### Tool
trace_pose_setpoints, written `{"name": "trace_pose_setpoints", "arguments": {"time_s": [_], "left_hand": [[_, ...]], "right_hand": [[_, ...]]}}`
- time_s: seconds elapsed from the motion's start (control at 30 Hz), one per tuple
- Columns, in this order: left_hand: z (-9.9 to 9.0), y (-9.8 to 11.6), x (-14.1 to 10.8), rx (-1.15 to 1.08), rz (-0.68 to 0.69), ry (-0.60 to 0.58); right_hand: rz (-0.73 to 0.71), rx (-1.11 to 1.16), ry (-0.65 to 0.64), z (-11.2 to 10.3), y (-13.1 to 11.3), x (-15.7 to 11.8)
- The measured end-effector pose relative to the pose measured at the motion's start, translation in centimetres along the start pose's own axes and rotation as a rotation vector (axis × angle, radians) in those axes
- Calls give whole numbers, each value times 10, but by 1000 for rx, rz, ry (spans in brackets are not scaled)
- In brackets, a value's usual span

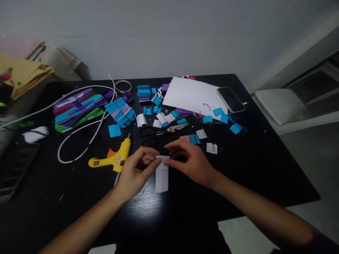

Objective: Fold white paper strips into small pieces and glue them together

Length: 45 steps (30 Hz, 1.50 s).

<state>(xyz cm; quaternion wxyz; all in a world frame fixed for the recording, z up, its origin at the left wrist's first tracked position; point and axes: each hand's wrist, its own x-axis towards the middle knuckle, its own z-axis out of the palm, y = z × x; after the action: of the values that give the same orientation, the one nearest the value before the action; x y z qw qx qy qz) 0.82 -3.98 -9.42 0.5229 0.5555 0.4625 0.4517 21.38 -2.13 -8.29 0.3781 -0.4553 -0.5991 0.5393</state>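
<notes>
A white folded paper strip lies near the front of the black table, its lower end toward me. My left hand pinches its upper left edge between thumb and fingers. From the other side my right hand grips the upper right edge, thumb on top. Just beyond my hands lie black-handled scissors, blades pointing right. Beside my left hand rests a yellow glue gun with an orange trigger, nozzle pointing away. Small folded pieces of blue paper and white paper are scattered around.
A white sheet and a phone lie at the back right. Bundles of coloured paper strips sit at the back left, with a white cable looping around them. A white mouse-shaped object is at far left.
</notes>
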Motion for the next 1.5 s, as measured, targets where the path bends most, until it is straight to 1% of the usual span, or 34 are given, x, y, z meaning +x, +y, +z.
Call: {"name": "trace_pose_setpoints", "arguments": {"time_s": [0.1,0.17,0.3,0.5,0.7,0.87,1.13,1.5], "left_hand": [[-1,1,0,29,37,1],[-3,1,-1,73,63,-2],[-4,1,-2,135,78,11],[-1,3,-1,69,26,17],[-1,3,-2,70,-6,54],[0,4,-3,80,9,89],[1,6,-5,83,19,111],[0,6,-4,43,20,99]], "right_hand": [[100,96,-42,1,4,-1],[126,127,-47,2,5,-3],[99,151,9,4,6,-5],[57,191,12,5,8,-7],[65,249,44,6,8,-7],[82,311,71,10,8,-8],[74,238,102,10,5,-10],[45,175,111,9,5,-11]]}}
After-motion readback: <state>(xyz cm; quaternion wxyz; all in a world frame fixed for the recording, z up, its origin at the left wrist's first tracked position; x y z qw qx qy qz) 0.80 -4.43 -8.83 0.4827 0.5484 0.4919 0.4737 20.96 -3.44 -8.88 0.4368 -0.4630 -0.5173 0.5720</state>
